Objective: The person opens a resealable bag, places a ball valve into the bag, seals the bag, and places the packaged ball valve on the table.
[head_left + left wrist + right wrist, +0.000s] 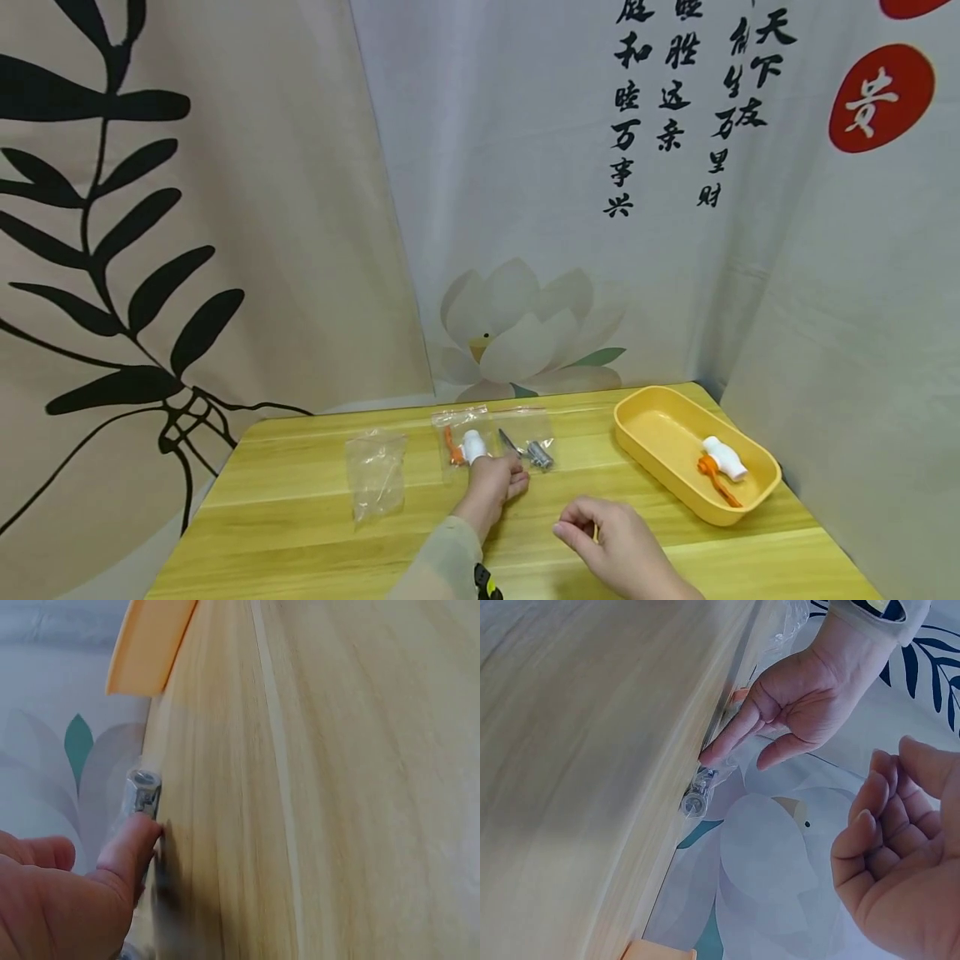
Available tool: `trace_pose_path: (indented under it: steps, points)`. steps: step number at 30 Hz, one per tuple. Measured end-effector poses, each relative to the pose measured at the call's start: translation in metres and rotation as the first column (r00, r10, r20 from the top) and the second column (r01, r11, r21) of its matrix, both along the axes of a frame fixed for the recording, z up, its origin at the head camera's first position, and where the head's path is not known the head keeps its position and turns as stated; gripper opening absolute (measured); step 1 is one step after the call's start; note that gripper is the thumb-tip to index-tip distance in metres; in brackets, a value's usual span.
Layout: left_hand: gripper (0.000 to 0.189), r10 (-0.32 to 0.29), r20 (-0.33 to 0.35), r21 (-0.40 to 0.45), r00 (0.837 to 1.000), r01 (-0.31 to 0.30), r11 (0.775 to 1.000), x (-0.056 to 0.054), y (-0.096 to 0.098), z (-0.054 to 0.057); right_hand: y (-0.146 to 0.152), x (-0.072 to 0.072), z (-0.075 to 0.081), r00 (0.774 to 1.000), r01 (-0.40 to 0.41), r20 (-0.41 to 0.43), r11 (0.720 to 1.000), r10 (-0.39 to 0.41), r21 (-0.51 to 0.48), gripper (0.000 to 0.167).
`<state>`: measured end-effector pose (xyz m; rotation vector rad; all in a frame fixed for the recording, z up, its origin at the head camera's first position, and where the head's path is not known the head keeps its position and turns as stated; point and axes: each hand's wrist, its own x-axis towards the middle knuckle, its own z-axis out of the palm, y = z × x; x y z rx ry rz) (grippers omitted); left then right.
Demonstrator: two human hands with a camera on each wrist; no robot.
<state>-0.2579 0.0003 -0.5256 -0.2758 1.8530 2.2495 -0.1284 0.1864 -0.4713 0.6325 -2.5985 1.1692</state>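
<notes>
My left hand [495, 483] reaches over the near edge of two clear zip bags lying side by side, its fingers fairly straight and the index tip low by the tabletop in the right wrist view. The left bag [459, 417] contains a white plastic piece [473, 447] and an orange part [453, 447]. In the right bag [528, 419] are a silver metal cylinder [539, 455] and a slim dark piece [508, 440]. To the right, my right hand [618, 542] hovers above the table, fingers loosely curled and holding nothing.
A yellow tray [645, 446] stands at the table's right side. Inside it lie a white piece [724, 457] and an orange piece with a stem [718, 481]. Left of the zip bags lies a crumpled clear bag [375, 475]. Printed curtains hang behind the wooden table [285, 500].
</notes>
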Motion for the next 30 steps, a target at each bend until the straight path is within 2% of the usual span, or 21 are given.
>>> trace_pose_path:
  steps: [4, 7, 9, 11, 13, 15, 19, 21, 23, 25, 27, 30]
  points:
    - [0.045, -0.064, -0.010, -0.036, 0.998, 0.063, 0.997, 0.010, -0.009, 0.003, 0.001, 0.000, 0.000, 1.000, 0.004, -0.001, 1.000, -0.004, -0.003, 0.013]
    - [0.052, -0.149, -0.024, -0.077, 0.988, 0.147, 0.986, 0.023, -0.024, 0.006, 0.003, 0.001, -0.001, 1.000, 0.000, -0.013, 1.000, 0.000, -0.004, 0.014]
    - [0.054, -0.222, -0.033, -0.134, 0.975, 0.215, 0.967, 0.033, -0.037, 0.008, 0.005, 0.001, -0.001, 1.000, 0.004, -0.023, 1.000, -0.004, -0.004, 0.015]
    - [0.052, -0.293, -0.043, -0.206, 0.955, 0.279, 0.938, 0.043, -0.052, 0.012, 0.007, 0.002, -0.002, 1.000, 0.009, -0.023, 1.000, -0.009, -0.003, 0.015]
    - [0.049, -0.362, -0.073, -0.322, 0.929, 0.321, 0.891, 0.053, -0.067, 0.017, 0.010, 0.002, -0.001, 1.000, 0.018, -0.010, 1.000, -0.018, 0.002, 0.015]
    - [0.046, -0.418, -0.116, -0.461, 0.901, 0.324, 0.826, 0.063, -0.083, 0.022, 0.014, 0.002, -0.001, 1.000, 0.026, 0.006, 1.000, -0.026, 0.012, 0.015]
    - [0.044, -0.492, -0.212, -0.696, 0.844, 0.223, 0.682, 0.081, -0.109, 0.032, 0.024, 0.002, -0.002, 0.999, 0.047, 0.023, 0.997, -0.048, 0.057, 0.008]
    - [0.043, -0.507, -0.234, -0.764, 0.830, 0.166, 0.624, 0.087, -0.119, 0.035, 0.029, 0.003, -0.004, 0.998, 0.053, 0.024, 0.995, -0.055, 0.086, 0.008]
    - [0.043, -0.503, -0.240, -0.811, 0.831, 0.113, 0.574, 0.090, -0.128, 0.036, 0.034, 0.003, -0.006, 0.998, 0.049, 0.024, 0.992, -0.052, 0.112, 0.012]
    - [0.043, -0.478, -0.238, -0.839, 0.846, 0.069, 0.540, 0.092, -0.136, 0.038, 0.038, 0.003, -0.008, 0.999, 0.041, 0.028, 0.990, -0.046, 0.135, 0.015]
    - [0.042, -0.436, -0.235, -0.855, 0.869, 0.029, 0.517, 0.093, -0.142, 0.038, 0.041, 0.003, -0.010, 0.999, 0.034, 0.029, 0.989, -0.038, 0.147, 0.016]
    - [0.039, -0.373, -0.245, -0.867, 0.895, -0.031, 0.497, 0.092, -0.149, 0.039, 0.044, 0.003, -0.012, 0.999, 0.027, 0.035, 0.987, -0.033, 0.159, 0.016]
